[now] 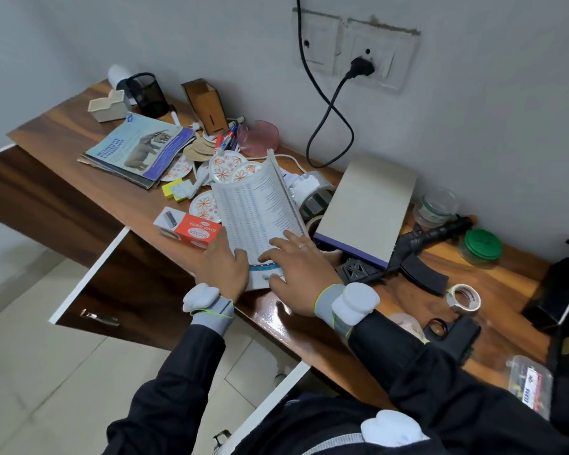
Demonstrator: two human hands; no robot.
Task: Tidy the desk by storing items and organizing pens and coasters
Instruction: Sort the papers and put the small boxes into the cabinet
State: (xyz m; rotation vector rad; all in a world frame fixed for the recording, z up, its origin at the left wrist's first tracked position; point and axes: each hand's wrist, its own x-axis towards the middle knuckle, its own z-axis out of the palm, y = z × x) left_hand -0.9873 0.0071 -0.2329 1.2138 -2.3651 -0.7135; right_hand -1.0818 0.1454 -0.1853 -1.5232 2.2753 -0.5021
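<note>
Grey wall and a cluttered wooden counter [119,205] frame the scene. A printed booklet [257,205] lies near the front edge, its long axis running away from the person toward the wall and its far end curling upward.

Both grips sit on its near end. The left grip [225,270] holds the lower left edge with the thumb on the page and the fingers tucked out of sight beneath. The right grip [296,274] lies flat and spread on the printed face, holding nothing.

A red box [194,234] sits just beside the left grip. Floral coasters [224,169] lie partly behind the raised page, with markers [227,141] beyond them near a wooden holder [206,105] and a black mesh cup [145,93]. A grey notepad [368,205] lies to the right, and magazines [138,149] are well off to the left.

Below the counter's edge, on the left grip's side, a brown panel [112,277] with a metal handle stands open. Whether it is a drawer or a door cannot be told. If the booklet is bound for storage there, the left grip is the nearer one, and the sheet would likely swing down and to the left, near end first.
</note>
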